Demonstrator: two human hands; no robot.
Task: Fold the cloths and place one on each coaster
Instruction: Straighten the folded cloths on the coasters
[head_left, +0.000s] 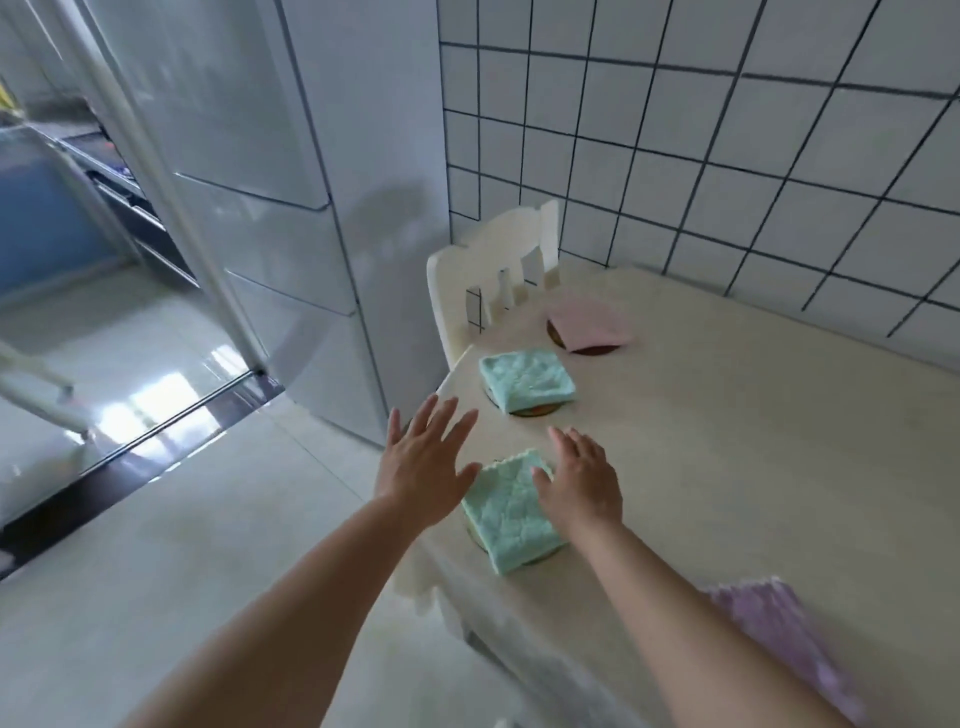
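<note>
Three folded cloths lie in a row along the table's left edge, each on a round dark coaster. The nearest green cloth covers most of its coaster. My right hand hovers flat over that cloth's right side, fingers spread. My left hand is open just left of it, over the table edge, holding nothing. A second green cloth sits on a coaster farther back. A pink cloth lies on the farthest coaster. A lilac cloth lies unfolded at the near right.
The cream table stands against a white tiled wall. A cream chair is tucked at the table's far end. A tall white fridge stands to the left, with glossy floor beside the table.
</note>
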